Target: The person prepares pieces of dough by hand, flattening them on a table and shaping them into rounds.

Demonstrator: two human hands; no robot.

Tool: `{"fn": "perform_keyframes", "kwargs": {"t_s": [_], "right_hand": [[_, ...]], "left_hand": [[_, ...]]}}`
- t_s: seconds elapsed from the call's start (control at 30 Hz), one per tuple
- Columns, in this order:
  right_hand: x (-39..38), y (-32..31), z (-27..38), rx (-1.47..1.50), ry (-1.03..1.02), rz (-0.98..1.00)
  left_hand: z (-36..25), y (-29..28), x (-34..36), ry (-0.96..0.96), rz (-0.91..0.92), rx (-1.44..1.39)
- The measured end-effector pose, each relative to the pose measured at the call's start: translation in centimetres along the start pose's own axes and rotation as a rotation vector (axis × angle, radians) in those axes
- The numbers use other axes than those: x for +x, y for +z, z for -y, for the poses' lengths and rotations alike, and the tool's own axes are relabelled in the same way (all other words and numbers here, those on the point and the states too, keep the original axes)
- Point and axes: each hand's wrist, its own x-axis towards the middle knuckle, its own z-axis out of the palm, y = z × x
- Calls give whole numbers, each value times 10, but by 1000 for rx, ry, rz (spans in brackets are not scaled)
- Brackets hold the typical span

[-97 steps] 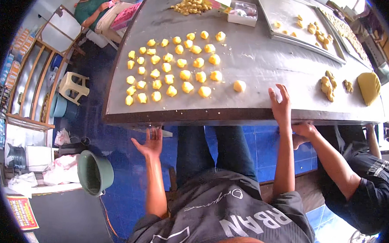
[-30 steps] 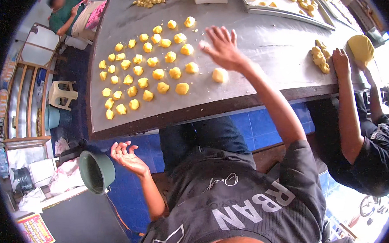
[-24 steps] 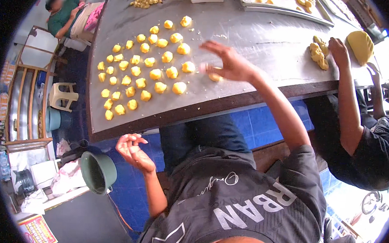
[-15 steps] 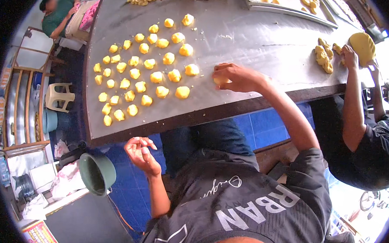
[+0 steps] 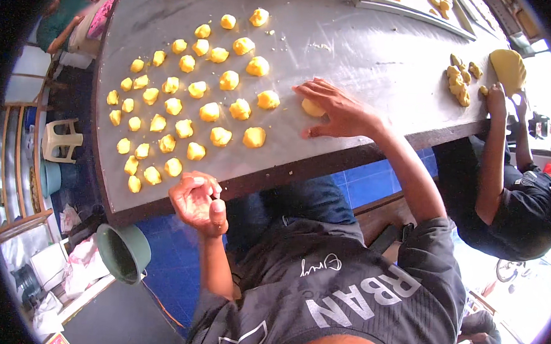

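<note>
My right hand (image 5: 347, 113) is spread over the metal tabletop, fingers stretched out. A pale yellow dough ball (image 5: 313, 108) lies on the table between its thumb and fingers, partly under the hand; the hand is not closed round it. At the near table edge is my left hand (image 5: 198, 204), palm turned up, fingers loosely bent and apart from the thumb, with nothing seen in it. Several yellow dough balls (image 5: 228, 80) lie in loose rows to the left of my right hand, the closest one (image 5: 268, 99) just beyond its fingertips.
A person at the right handles a large dough lump (image 5: 509, 71) near smaller dough pieces (image 5: 458, 85). A tray (image 5: 414, 14) with dough stands at the far side. Off the table's left end are a stool (image 5: 63, 141) and a green bucket (image 5: 123, 254). Another person sits far left.
My right hand has opened from a curl over the dough ball to spread fingers. My left hand has come nearer the table edge. The view has shifted slightly.
</note>
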Motion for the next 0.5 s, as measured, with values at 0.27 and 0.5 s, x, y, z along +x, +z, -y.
{"fn": "perform_keyframes", "kwargs": {"t_s": [0.27, 0.5], "right_hand": [[6, 2, -4, 176, -74, 150], [4, -9, 6, -13, -79, 81]], "left_hand": [[7, -8, -2, 6, 19, -43], [9, -19, -7, -20, 32, 8]]}}
